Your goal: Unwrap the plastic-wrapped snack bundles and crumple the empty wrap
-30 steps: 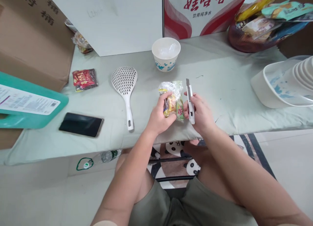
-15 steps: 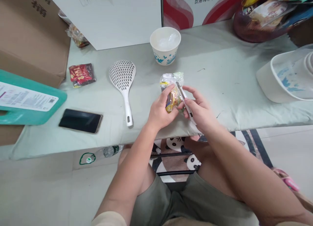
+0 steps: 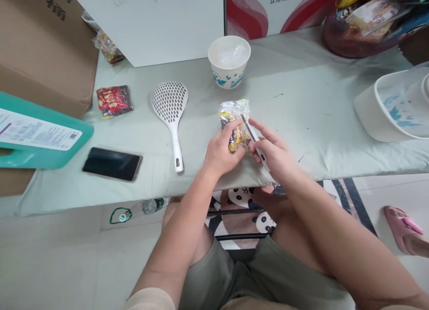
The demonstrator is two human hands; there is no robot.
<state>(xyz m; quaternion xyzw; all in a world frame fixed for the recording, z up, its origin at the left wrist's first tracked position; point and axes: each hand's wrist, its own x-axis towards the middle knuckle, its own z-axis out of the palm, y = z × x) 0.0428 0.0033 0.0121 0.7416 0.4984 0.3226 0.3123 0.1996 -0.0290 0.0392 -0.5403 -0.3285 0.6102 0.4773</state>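
Head view: table (image 3: 301,104), with the packet (image 3: 235,133) lying near its near edge, at centre, nearer than the cup (image 3: 228,77). Left hand (image 3: 219,153) partly closed; thumb and forefinger curve over the packet from the left and hold it. Right hand (image 3: 276,153) closed on the knife (image 3: 251,134), handle between thumb and curled fingers, forefinger reaching farther out. Versus 1.0 s ago: knife then stood just right of the packet, pointing to the far side; now tilted left, tip over the packet beside the left forefinger. Versus 0.5 s ago: hands and knife almost the same; whether the blade touches or has cut the wrapper cannot be told. Packet's place on the table much as before, its right part now more hidden by the right hand and knife. Skimmer (image 3: 172,122), red packet (image 3: 115,101) and phone (image 3: 112,164) lie left, unmoved. White tub (image 3: 372,111) at right, likewise. New on the floor, right: a foot in a pink sandal (image 3: 397,227) now plainly in view; only partly seen 0.5 s ago.
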